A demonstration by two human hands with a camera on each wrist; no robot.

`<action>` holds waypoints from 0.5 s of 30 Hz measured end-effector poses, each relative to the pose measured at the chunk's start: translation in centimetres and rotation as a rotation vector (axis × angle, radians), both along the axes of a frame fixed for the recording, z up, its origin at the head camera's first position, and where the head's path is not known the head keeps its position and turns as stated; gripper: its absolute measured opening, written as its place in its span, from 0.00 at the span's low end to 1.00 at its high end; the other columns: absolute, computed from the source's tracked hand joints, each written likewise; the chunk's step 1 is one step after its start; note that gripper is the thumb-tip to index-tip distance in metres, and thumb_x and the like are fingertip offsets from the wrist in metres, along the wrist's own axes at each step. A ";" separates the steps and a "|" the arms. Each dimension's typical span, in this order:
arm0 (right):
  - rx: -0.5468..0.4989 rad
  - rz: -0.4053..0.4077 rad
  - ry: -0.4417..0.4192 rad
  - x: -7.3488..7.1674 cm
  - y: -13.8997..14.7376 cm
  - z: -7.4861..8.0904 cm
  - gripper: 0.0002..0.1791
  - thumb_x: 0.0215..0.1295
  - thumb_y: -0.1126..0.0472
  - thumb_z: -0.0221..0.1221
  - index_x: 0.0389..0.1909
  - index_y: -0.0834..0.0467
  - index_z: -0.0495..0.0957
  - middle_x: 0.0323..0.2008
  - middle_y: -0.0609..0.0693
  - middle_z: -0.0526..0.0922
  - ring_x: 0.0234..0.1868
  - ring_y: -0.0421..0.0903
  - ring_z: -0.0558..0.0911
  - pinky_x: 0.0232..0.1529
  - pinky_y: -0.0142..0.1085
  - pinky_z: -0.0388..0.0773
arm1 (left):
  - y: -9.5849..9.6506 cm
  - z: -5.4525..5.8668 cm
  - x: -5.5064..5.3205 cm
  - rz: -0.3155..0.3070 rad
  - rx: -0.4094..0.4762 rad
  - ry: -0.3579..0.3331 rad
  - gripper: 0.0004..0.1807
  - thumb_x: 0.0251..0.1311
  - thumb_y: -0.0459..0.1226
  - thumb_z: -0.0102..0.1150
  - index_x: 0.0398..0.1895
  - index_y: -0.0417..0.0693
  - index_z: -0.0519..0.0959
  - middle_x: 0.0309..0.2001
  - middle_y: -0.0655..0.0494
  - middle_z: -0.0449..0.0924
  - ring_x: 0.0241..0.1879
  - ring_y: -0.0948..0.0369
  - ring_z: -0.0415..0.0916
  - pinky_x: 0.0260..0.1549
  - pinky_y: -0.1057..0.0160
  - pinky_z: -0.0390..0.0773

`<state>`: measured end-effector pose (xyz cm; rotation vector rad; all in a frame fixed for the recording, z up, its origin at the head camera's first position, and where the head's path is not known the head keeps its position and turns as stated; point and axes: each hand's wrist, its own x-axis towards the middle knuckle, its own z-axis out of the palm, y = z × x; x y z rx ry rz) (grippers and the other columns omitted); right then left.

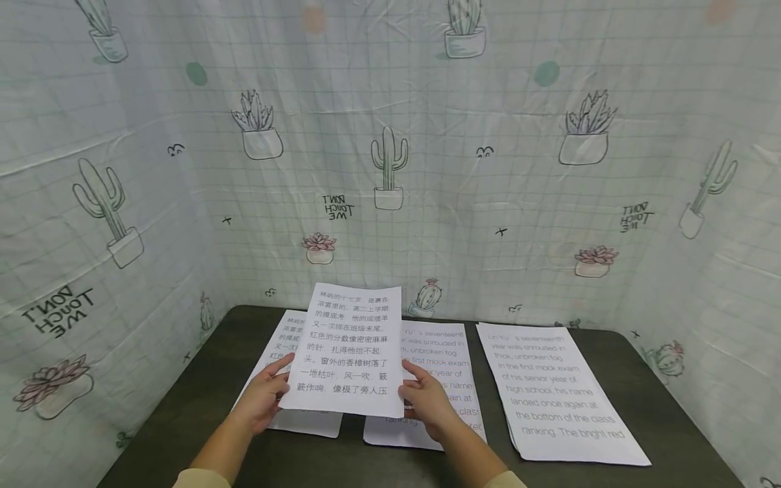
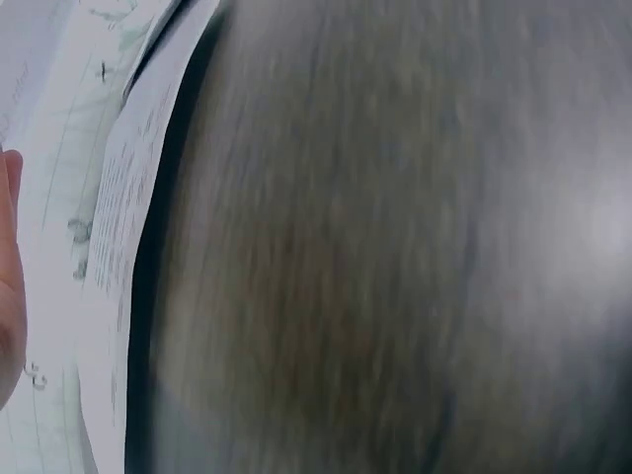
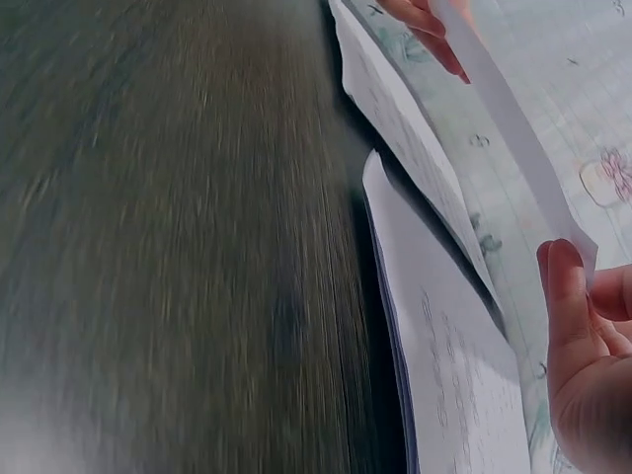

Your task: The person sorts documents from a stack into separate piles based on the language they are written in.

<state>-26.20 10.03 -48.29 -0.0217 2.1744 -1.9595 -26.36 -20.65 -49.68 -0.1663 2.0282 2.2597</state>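
Note:
A white sheet of paper printed with Chinese text (image 1: pixel 348 349) is held up above the table by both hands. My left hand (image 1: pixel 266 400) pinches its left edge near the lower corner. On the opposite edge, my right hand (image 1: pixel 430 403) pinches it between thumb and fingers, also seen in the right wrist view, where the raised sheet (image 3: pixel 513 128) appears edge-on. Beneath it on the left lies Chinese-printed paper (image 1: pixel 305 423), partly covered. An English-printed stack (image 1: pixel 442 373) lies below to the right, its left part hidden. In the left wrist view only a little of the left hand (image 2: pixel 10 286) shows.
Another stack of English-printed paper (image 1: pixel 552 393) lies at the right of the dark table (image 1: pixel 201 379), its lower left edges slightly fanned. A pale curtain with cactus drawings (image 1: pixel 390 257) hangs behind the table and along both sides.

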 end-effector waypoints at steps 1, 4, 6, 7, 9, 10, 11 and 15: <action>-0.001 0.004 -0.001 0.0 -0.3 0.0 0.36 0.63 0.70 0.52 0.73 0.65 0.56 0.50 0.62 0.83 0.34 0.42 0.83 0.32 0.37 0.82 | -0.3 0.0 0.0 0.005 -0.004 -0.002 0.39 0.56 0.21 0.38 0.76 0.40 0.54 0.59 0.44 0.78 0.39 0.67 0.80 0.31 0.68 0.80; -0.010 0.016 -0.007 0.0 -1.3 0.0 0.36 0.63 0.70 0.52 0.74 0.65 0.56 0.50 0.62 0.83 0.34 0.43 0.83 0.32 0.37 0.81 | -1.3 -0.1 0.2 0.024 -0.027 -0.007 0.37 0.58 0.21 0.37 0.75 0.40 0.55 0.59 0.45 0.78 0.39 0.67 0.80 0.32 0.67 0.80; -0.019 0.024 -0.009 0.0 -2.0 0.0 0.37 0.62 0.70 0.52 0.74 0.64 0.56 0.50 0.62 0.83 0.34 0.43 0.82 0.31 0.36 0.81 | -1.9 -0.1 0.3 0.035 -0.039 -0.012 0.37 0.59 0.21 0.37 0.75 0.41 0.55 0.60 0.45 0.77 0.39 0.67 0.79 0.33 0.67 0.80; -0.025 0.028 -0.010 0.0 -2.3 0.0 0.37 0.62 0.71 0.52 0.74 0.65 0.56 0.49 0.61 0.83 0.34 0.43 0.82 0.31 0.36 0.80 | -2.2 -0.1 0.3 0.042 -0.046 -0.013 0.37 0.59 0.21 0.37 0.75 0.41 0.56 0.61 0.45 0.76 0.40 0.66 0.79 0.33 0.67 0.80; -0.036 0.035 -0.009 -0.1 -2.9 0.0 0.37 0.62 0.71 0.52 0.73 0.65 0.56 0.49 0.61 0.83 0.34 0.43 0.83 0.30 0.36 0.81 | -2.8 -0.1 0.4 0.050 -0.063 -0.014 0.36 0.60 0.21 0.36 0.75 0.41 0.56 0.62 0.44 0.75 0.40 0.66 0.79 0.33 0.67 0.80; -0.041 0.038 -0.012 -0.1 -3.3 0.0 0.37 0.61 0.71 0.52 0.73 0.65 0.56 0.49 0.61 0.83 0.34 0.43 0.83 0.31 0.36 0.81 | -3.1 -0.1 0.5 0.056 -0.070 -0.016 0.36 0.61 0.21 0.36 0.75 0.41 0.56 0.62 0.44 0.75 0.40 0.66 0.79 0.33 0.67 0.80; -0.044 0.040 -0.015 -0.1 -3.6 0.0 0.37 0.61 0.71 0.52 0.73 0.64 0.56 0.49 0.61 0.83 0.35 0.44 0.84 0.31 0.37 0.82 | -3.4 -0.1 0.5 0.060 -0.078 -0.018 0.35 0.61 0.22 0.36 0.75 0.41 0.56 0.62 0.44 0.75 0.40 0.67 0.79 0.33 0.67 0.80; -0.045 0.050 -0.023 -0.1 -4.9 -0.2 0.37 0.61 0.71 0.53 0.73 0.63 0.57 0.49 0.61 0.84 0.35 0.44 0.84 0.32 0.38 0.83 | -4.6 0.1 0.7 0.067 -0.118 -0.024 0.34 0.63 0.22 0.35 0.75 0.40 0.55 0.62 0.44 0.75 0.39 0.67 0.79 0.33 0.66 0.80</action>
